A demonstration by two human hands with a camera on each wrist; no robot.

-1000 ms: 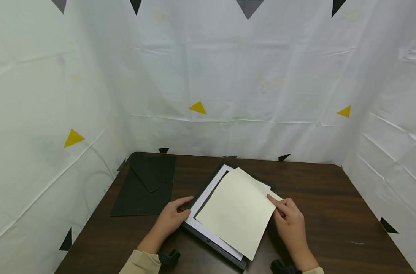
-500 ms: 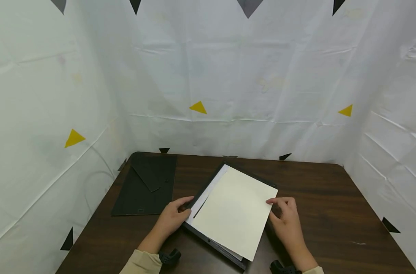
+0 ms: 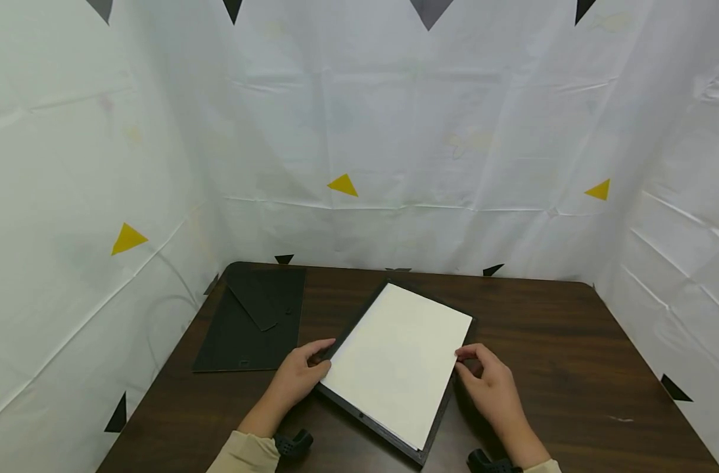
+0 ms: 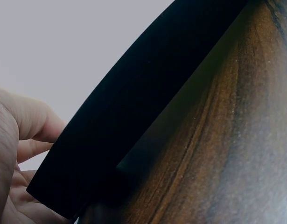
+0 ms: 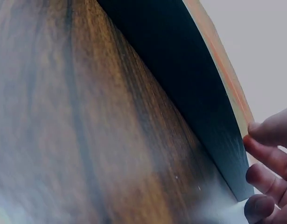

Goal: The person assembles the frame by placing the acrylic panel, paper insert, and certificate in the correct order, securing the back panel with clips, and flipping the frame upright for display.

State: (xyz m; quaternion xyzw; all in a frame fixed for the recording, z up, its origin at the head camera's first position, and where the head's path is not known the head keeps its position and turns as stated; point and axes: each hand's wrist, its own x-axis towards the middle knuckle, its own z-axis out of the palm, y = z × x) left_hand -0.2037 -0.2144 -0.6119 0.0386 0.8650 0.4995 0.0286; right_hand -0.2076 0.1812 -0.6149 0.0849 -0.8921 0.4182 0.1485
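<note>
A black picture frame (image 3: 376,426) lies face down and slanted on the table, its dark side wall filling much of the left wrist view. A cream sheet of card (image 3: 397,364) covers nearly all of its back, sitting within the rim. My left hand (image 3: 301,372) grips the frame's left side, fingers and thumb at the rim. At the card's right edge, my right hand (image 3: 485,384) pinches with thumb and index finger. The right wrist view shows those fingertips (image 5: 255,133) at the card's edge, just above the frame's wall. Whatever lies under the card is hidden.
A black backing board (image 3: 273,351) with a fold-out stand (image 3: 254,303) lies at the table's left. The dark wooden table (image 3: 560,368) extends to the right. White cloth (image 3: 407,131) with triangle marks hangs around the back and sides.
The cream card has come down flat and shifted left into line with the frame, covering the white sheet beneath. My right hand moved slightly left and down with it; my left hand stayed.
</note>
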